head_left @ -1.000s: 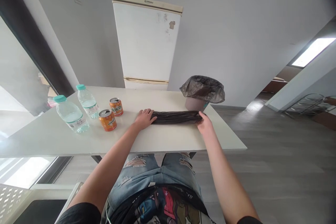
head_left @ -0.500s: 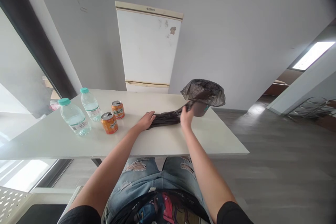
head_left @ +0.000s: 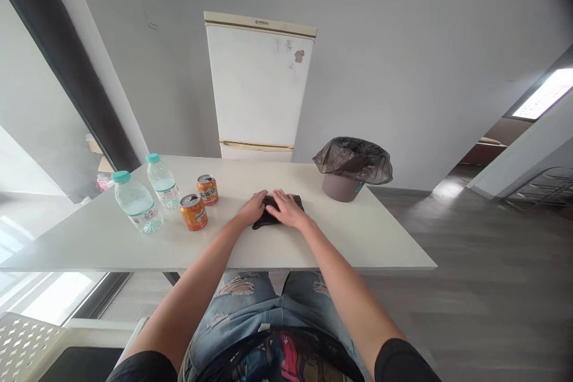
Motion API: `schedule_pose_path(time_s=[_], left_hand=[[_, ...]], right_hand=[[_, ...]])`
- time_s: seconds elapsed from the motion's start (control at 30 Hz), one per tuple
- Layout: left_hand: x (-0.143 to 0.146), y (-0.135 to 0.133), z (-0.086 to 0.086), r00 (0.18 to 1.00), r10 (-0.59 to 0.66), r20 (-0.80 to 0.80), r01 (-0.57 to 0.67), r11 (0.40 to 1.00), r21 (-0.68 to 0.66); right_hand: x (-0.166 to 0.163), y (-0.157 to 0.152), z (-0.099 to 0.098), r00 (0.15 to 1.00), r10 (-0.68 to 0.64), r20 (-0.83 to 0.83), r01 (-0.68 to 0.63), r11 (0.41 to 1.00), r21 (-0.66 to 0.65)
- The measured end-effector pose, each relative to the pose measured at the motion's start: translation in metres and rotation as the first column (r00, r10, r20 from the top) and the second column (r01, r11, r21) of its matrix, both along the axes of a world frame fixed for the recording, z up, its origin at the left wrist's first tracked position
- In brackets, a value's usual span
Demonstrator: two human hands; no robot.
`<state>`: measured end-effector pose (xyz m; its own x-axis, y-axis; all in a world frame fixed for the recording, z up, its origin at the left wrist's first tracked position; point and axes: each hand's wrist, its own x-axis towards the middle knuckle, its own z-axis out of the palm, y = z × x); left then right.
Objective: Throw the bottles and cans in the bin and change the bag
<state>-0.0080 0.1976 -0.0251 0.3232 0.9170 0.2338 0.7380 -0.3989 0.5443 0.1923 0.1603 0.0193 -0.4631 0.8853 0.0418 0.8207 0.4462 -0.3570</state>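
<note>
A black plastic bag [head_left: 265, 219], folded into a small flat bundle, lies on the white table [head_left: 349, 239] in front of me. My left hand [head_left: 253, 208] rests on the bundle's left side with its fingers stretched forward. Flat on top, fingers spread, is my right hand [head_left: 285, 209], pressing the plastic down. Between them the hands hide much of the bag.
Two orange soda cans [head_left: 194, 213] and two clear bottles [head_left: 136, 206] with teal caps stand to the left. A brown bin [head_left: 341, 187] lined with a dark bag [head_left: 351, 158] is at the back right. Behind the table stands a white refrigerator [head_left: 259, 83].
My right hand has come left from beside the bin, doubling the long strip of black bag over toward my left hand. The bag is now a shorter bundle under both hands.
</note>
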Motion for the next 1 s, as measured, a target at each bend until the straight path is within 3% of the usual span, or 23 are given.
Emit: schedule_pose_path(time_s=[0.1, 0.23, 0.5, 0.67, 0.73, 0.83, 0.93, 1.0], left_hand=[[0.001, -0.001, -0.003, 0.997, -0.037, -0.066, 0.039, 0.999, 0.019], [0.002, -0.003, -0.006, 0.989, -0.052, -0.141, 0.056, 0.998, 0.025], [0.004, -0.003, -0.007, 0.974, -0.046, -0.224, 0.053, 0.998, 0.025], [0.006, -0.010, 0.007, 0.979, -0.045, -0.201, 0.065, 0.994, 0.093], [0.009, -0.017, 0.016, 0.990, -0.034, -0.136, 0.058, 0.982, 0.182], [0.017, -0.026, 0.023, 0.990, -0.098, -0.100, 0.120, 0.960, 0.252], [0.027, -0.029, 0.018, 0.969, -0.183, -0.166, 0.215, 0.956, 0.201], [0.032, -0.027, 0.008, 0.954, -0.196, -0.226, 0.229, 0.965, 0.130]], right_hand=[[0.016, 0.006, 0.003, 0.999, -0.032, -0.008, 0.032, 0.997, 0.076], [0.025, 0.009, -0.012, 0.994, -0.030, 0.108, 0.030, 1.000, 0.010], [0.027, 0.008, -0.025, 0.990, -0.045, 0.134, 0.047, 0.999, -0.007], [0.026, 0.010, -0.029, 0.994, -0.040, 0.099, 0.038, 0.999, 0.025], [0.027, 0.010, -0.029, 0.994, -0.105, 0.021, 0.102, 0.988, 0.120], [0.030, 0.008, -0.025, 0.915, -0.360, -0.183, 0.399, 0.878, 0.265], [0.035, 0.006, -0.021, 0.755, -0.603, -0.259, 0.652, 0.735, 0.188], [0.037, 0.006, -0.021, 0.698, -0.676, -0.237, 0.711, 0.693, 0.117]])
